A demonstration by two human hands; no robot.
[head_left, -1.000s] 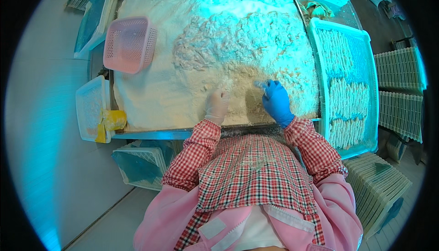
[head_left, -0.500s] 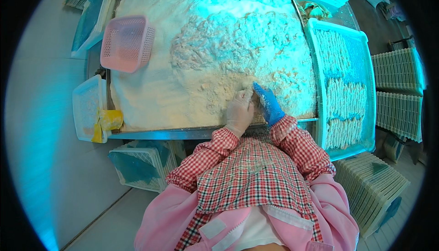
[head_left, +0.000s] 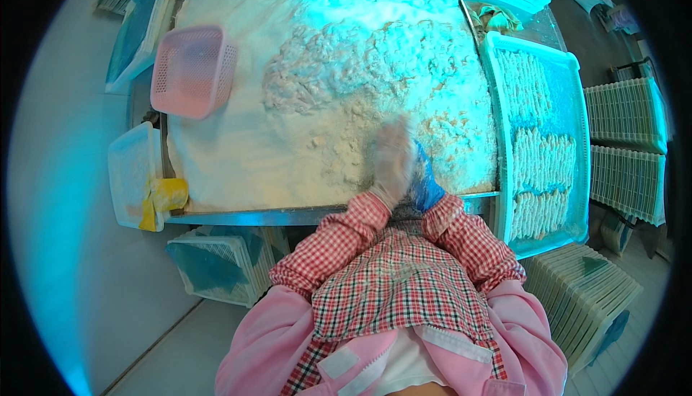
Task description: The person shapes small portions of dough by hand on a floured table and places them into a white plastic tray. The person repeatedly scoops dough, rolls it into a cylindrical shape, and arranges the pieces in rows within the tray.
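Observation:
My left hand (head_left: 392, 159), in a pale translucent glove, is smeared by motion above the near edge of the floured table. Pressed close against it is my right hand (head_left: 427, 185), in a blue glove dusted white and partly covered by the left. Whether anything lies between the palms is hidden. Just beyond them spreads a heap of flour-coated pieces (head_left: 310, 72), lumpy and pale, on a bed of white flour (head_left: 245, 165). To the right, a shallow light-blue tray (head_left: 504, 230) holds rows of thin floured strips (head_left: 544, 158).
A pink perforated basket (head_left: 189, 72) stands on the flour at left. White trays, one with a yellow cloth (head_left: 169, 194), flank the table's left side. Stacked trays (head_left: 584, 288) stand at lower right, with slatted racks (head_left: 627, 115) farther right. The table's metal edge (head_left: 288, 216) runs before me.
My left hand has swung up and right, now overlapping more of the right hand, which has dropped slightly. The view has shifted a little.

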